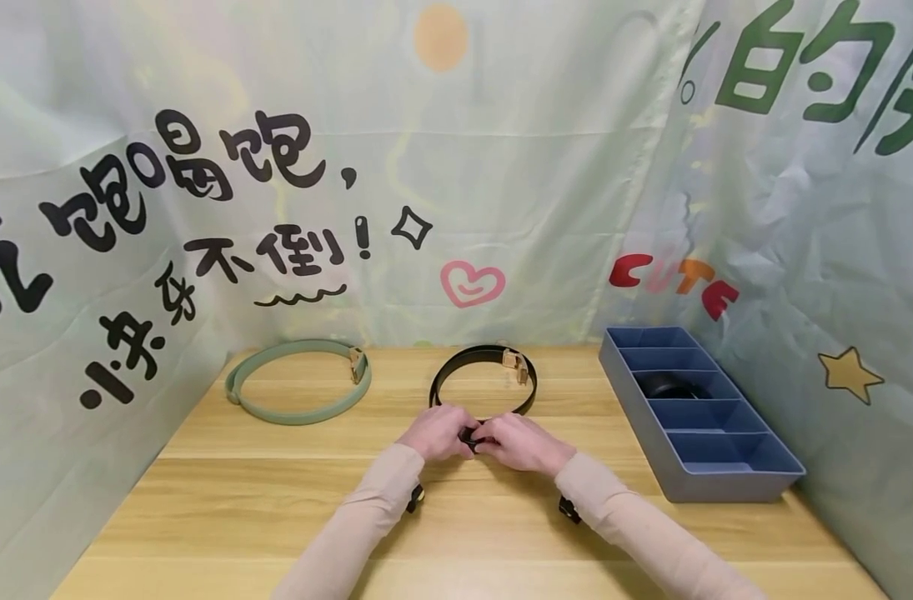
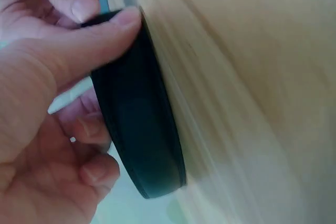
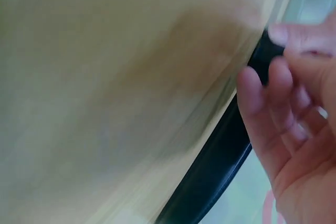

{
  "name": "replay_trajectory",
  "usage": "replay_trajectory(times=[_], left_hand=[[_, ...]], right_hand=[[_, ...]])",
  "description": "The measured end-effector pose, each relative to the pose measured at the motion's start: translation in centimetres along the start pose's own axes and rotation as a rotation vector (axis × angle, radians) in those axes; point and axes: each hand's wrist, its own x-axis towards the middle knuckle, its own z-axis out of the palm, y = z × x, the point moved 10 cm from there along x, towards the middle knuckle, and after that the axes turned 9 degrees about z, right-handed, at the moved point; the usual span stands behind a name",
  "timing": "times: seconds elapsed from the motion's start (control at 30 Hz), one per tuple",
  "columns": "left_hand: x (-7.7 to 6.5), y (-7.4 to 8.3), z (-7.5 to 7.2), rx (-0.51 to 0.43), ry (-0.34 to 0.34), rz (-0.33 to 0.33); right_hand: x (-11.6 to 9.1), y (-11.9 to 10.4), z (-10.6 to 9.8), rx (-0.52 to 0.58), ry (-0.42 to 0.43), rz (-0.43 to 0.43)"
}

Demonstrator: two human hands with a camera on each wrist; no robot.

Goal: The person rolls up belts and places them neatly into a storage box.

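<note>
On the table stands a black belt (image 1: 469, 355) set on edge in a loop, its gold buckle (image 1: 514, 364) on the far right of the ring. Both hands meet at the loop's near side. My left hand (image 1: 443, 429) pinches the belt there, its thumb laid across the strap (image 2: 139, 129) in the left wrist view and the other fingers curled behind. Beside it, my right hand (image 1: 527, 442) grips the same stretch between thumb and fingertips; in the right wrist view its remaining fingers (image 3: 257, 98) are bent near the strap. The hands partly hide the gripped section.
To the left lies a looped sage-green belt (image 1: 298, 417) with a gold buckle. A blue-grey tray (image 1: 734, 487) with several compartments sits at the right, a black coiled item (image 1: 662, 386) in its middle one. Printed cloth walls (image 1: 546, 208) stand behind and at both sides.
</note>
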Motion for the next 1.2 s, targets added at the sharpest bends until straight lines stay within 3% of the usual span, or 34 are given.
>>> replay_trajectory(times=[0.17,0.4,0.57,0.8,0.9,1.07,1.2], left_hand=[[0.0,0.1,-0.1,0.011,0.013,-0.011],[-0.2,1.0,0.3,0.045,-0.080,0.127],[0.1,0.6,0.4,-0.015,-0.052,0.098],[0.2,0.4,-0.3,-0.020,0.034,-0.004],[0.0,0.7,0.0,-0.031,0.030,0.032],[-0.1,1.0,1.1,-0.116,-0.050,0.114],[0.1,0.7,0.9,-0.128,-0.034,0.097]], right_hand=[[0.0,-0.4,0.0,0.002,0.012,-0.014],[-0.2,0.6,0.2,0.075,-0.070,-0.083],[-0.4,0.8,0.2,0.048,-0.086,-0.100],[-0.3,-0.3,0.2,-0.002,-0.041,-0.034],[-0.4,-0.1,0.2,0.006,-0.030,-0.044],[-0.7,0.6,0.3,0.011,-0.045,-0.082],[-0.7,0.5,0.3,0.022,-0.058,-0.087]])
